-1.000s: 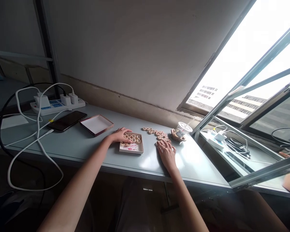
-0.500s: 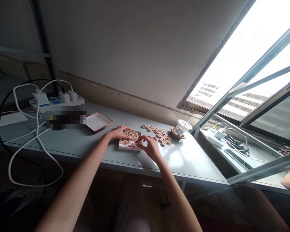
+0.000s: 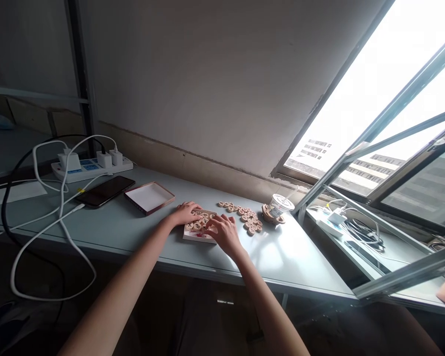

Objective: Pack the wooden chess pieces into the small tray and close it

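A shallow box [image 3: 197, 237] of round wooden Chinese chess pieces [image 3: 198, 226] lies near the table's front edge. Dark characters mark the pieces, set in rows; a pinkish patch shows at the near side. My left hand [image 3: 185, 214] grips the box's far left corner, its fingers along the back and the thumb over the pieces. Over the right part of the box is my right hand [image 3: 226, 233], with bent, parted fingers touching the pieces there. It hides that end of the box. More loose chess pieces [image 3: 247, 216] lie flat on the table to the right.
An open box lid [image 3: 150, 198] lies to the left, beside a dark phone [image 3: 106, 191]. A power strip [image 3: 92, 170] with white cables [image 3: 61, 207] stands further left. A lidded plastic cup [image 3: 281, 205] leans in a brown holder at right. Metal bars [image 3: 330, 173] rise beside the window.
My right hand has gone from a pinch at the box's right side to parted fingers over the pieces. My left hand stays at the box. The view has tilted slightly.
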Motion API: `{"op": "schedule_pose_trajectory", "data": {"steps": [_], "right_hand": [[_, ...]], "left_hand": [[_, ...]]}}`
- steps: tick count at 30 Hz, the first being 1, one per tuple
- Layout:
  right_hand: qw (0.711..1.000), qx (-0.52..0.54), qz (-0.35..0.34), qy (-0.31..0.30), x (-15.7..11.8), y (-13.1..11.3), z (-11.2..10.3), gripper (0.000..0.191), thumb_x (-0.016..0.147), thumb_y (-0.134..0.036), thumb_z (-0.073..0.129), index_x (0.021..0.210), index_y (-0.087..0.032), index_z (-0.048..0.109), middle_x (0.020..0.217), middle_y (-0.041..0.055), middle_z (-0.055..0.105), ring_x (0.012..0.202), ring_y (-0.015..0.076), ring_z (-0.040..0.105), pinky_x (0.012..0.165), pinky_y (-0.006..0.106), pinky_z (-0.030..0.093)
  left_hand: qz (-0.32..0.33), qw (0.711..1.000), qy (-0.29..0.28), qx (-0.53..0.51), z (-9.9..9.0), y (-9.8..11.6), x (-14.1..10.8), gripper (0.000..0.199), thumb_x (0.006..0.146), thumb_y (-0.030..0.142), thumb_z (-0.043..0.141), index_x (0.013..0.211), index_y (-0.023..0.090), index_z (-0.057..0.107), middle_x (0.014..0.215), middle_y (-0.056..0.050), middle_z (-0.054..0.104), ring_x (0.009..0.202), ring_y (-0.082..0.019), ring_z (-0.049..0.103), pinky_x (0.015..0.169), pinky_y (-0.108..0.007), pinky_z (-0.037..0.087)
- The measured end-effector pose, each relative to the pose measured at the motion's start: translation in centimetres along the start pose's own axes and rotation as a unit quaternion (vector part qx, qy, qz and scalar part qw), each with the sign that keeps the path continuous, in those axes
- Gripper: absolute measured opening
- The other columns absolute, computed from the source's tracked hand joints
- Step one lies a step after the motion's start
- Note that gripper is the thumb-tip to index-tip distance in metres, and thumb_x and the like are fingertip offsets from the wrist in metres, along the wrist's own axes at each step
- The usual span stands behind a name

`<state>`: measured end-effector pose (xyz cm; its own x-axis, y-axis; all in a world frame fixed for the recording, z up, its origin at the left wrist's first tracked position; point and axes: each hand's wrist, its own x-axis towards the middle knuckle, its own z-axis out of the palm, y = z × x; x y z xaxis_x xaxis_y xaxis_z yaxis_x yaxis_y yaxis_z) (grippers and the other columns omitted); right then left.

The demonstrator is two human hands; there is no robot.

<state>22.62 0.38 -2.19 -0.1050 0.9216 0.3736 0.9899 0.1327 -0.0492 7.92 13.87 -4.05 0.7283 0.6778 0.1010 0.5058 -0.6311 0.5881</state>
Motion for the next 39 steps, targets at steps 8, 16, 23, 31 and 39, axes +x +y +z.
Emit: {"op": "schedule_pose_trajectory", "data": {"steps": [8,16,23,31,39], "right_hand": [[1.0,-0.009,-0.002,-0.009,0.1,1.0,-0.6,0.023,0.091,-0.034,0.045,0.092,-0.028,0.067,0.101,0.0029,0.063,0.093,0.0193,0.051,0.081,0.035,0.031],[0.986,-0.071,0.147,0.015,1.1,10.2,2.4,0.039,0.09,-0.032,0.042,0.128,-0.024,0.046,0.14,0.0103,0.039,0.127,0.0284,0.032,0.097,0.051,0.028],[0.993,-0.043,0.108,0.012,0.0,10.3,2.8,0.025,0.09,-0.032,0.041,0.103,-0.021,0.06,0.109,0.0082,0.063,0.112,0.0223,0.049,0.102,0.047,0.023],[0.99,0.089,0.092,0.059,-1.7,6.0,0.1,0.026,0.085,-0.045,0.05,0.097,-0.025,0.06,0.095,0.0022,0.068,0.092,0.0196,0.059,0.095,0.041,0.028],[0.996,0.049,0.065,0.033,-2.0,1.4,-1.0,0.016,0.084,-0.04,0.055,0.084,-0.027,0.064,0.086,0.0001,0.067,0.088,0.0187,0.057,0.093,0.041,0.025]], "left_hand": [[-0.025,0.998,0.059,-0.01,0.8,0.6,0.1,0.076,0.075,0.056,0.049,0.138,0.021,0.024,0.12,-0.01,0.056,0.114,-0.03,0.048,0.096,-0.04,0.033],[0.043,0.999,0.01,0.016,1.1,0.7,0.1,0.068,0.064,0.062,0.059,0.12,0.025,0.053,0.128,-0.009,0.049,0.122,-0.031,0.037,0.1,-0.038,0.029],[0.047,0.999,0.005,0.01,1.2,0.3,0.2,0.068,0.062,0.063,0.061,0.119,0.027,0.053,0.127,-0.006,0.049,0.12,-0.029,0.038,0.1,-0.035,0.03],[0.046,0.999,0.002,0.024,1.4,0.1,0.4,0.07,0.063,0.064,0.059,0.122,0.027,0.051,0.125,-0.007,0.05,0.118,-0.03,0.039,0.098,-0.037,0.032],[0.057,0.998,0.011,0.022,1.5,0.0,0.5,0.066,0.064,0.062,0.06,0.12,0.028,0.052,0.126,-0.005,0.05,0.12,-0.029,0.039,0.099,-0.035,0.031]]}}
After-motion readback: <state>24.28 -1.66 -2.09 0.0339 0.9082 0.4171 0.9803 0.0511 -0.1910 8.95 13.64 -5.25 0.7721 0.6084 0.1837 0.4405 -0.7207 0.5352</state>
